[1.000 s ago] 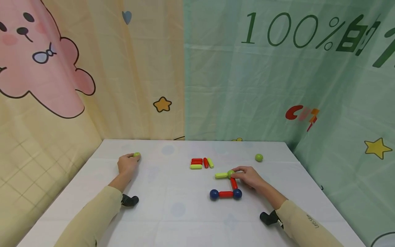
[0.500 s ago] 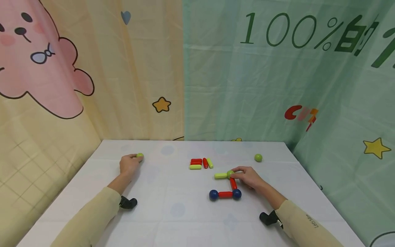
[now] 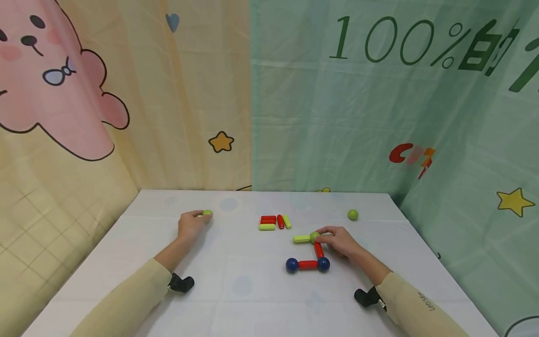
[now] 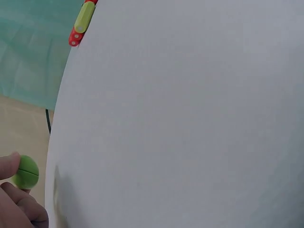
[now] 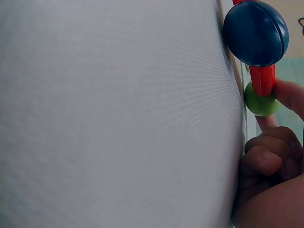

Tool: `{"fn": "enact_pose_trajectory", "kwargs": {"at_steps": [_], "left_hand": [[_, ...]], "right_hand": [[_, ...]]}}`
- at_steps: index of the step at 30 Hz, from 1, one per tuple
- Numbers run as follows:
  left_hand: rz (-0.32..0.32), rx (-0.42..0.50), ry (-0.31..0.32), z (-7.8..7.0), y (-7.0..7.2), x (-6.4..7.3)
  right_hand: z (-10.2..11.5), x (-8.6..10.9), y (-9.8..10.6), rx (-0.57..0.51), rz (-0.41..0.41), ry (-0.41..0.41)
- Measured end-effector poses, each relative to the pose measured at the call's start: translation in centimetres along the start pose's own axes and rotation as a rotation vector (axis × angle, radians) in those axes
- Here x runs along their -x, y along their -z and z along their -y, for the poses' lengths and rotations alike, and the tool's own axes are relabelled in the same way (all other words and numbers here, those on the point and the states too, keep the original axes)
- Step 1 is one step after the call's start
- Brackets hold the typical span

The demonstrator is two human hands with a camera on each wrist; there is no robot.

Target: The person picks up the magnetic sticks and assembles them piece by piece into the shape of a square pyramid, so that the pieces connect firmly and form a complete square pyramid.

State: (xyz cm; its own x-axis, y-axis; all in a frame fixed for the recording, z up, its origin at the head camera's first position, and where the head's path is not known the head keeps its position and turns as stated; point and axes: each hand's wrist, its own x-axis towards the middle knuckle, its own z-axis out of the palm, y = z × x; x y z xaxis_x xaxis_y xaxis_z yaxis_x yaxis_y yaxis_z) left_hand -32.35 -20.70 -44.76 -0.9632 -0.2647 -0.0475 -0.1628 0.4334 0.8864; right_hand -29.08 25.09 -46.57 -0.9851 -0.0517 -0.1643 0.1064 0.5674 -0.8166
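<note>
Toward the far-left corner of the white table (image 3: 236, 318), you held a loose green ball (image 3: 207, 213) between the fingertips of your left hand (image 3: 191, 226), the head view showed. Right of the table's middle, your right hand (image 3: 340, 240) pinched a joined green ball (image 3: 314, 237). From that joint a yellow-green rod (image 3: 301, 239) pointed toward the left edge, and a linking red rod (image 3: 319, 250) ran toward the near edge to a corner blue ball (image 3: 324, 264); a cross red rod (image 3: 308, 265) reached an end blue ball (image 3: 292, 265). Spare rods (image 3: 267, 227) lay toward the middle of the far edge, a spare green ball (image 3: 353, 215) toward the far-right corner. A light, still pinch on the joint looked the surest way to keep the pieces aligned.

At the left wrist, your thumb and fingers gripped the loose green ball by its sides, seam showing; that hold likely left a useful face free. Its height above the table could not be told.

At the right wrist, fingertips flanked the joined green ball, the other fingers curled close by the table. Bracing them there would probably have guarded against twisting the linking red rod.
</note>
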Motion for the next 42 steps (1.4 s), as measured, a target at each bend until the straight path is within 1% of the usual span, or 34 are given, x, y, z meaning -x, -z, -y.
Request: {"fn": "enact_pose_trajectory", "kwargs": {"at_steps": [7, 15, 23, 30, 37, 42], "left_hand": [[0.064, 0.000, -0.047, -0.9, -1.5, 1.1], [0.119, -0.011, -0.110, -1.7, -3.8, 2.8], [0.212, 0.009, -0.116, -2.6, -6.2, 4.6], [0.279, -0.028, -0.154, -3.7, -8.2, 6.0], [0.362, -0.022, -0.155, -4.7, -10.1, 7.4], [0.409, -0.030, -0.157, -5.1, -11.4, 8.0]], "right_hand": [[0.0, 0.1, 0.1, -0.004, 0.012, -0.002], [0.1, 0.1, 0.2, 0.002, 0.001, -0.001], [-0.1, 0.0, 0.2, -0.002, 0.003, -0.004], [0.0, 0.2, 0.2, -0.008, 0.010, -0.014], [0.2, 0.3, 0.1, -0.012, 0.002, -0.020], [0.3, 0.3, 0.0, -0.008, -0.005, -0.012]]}}
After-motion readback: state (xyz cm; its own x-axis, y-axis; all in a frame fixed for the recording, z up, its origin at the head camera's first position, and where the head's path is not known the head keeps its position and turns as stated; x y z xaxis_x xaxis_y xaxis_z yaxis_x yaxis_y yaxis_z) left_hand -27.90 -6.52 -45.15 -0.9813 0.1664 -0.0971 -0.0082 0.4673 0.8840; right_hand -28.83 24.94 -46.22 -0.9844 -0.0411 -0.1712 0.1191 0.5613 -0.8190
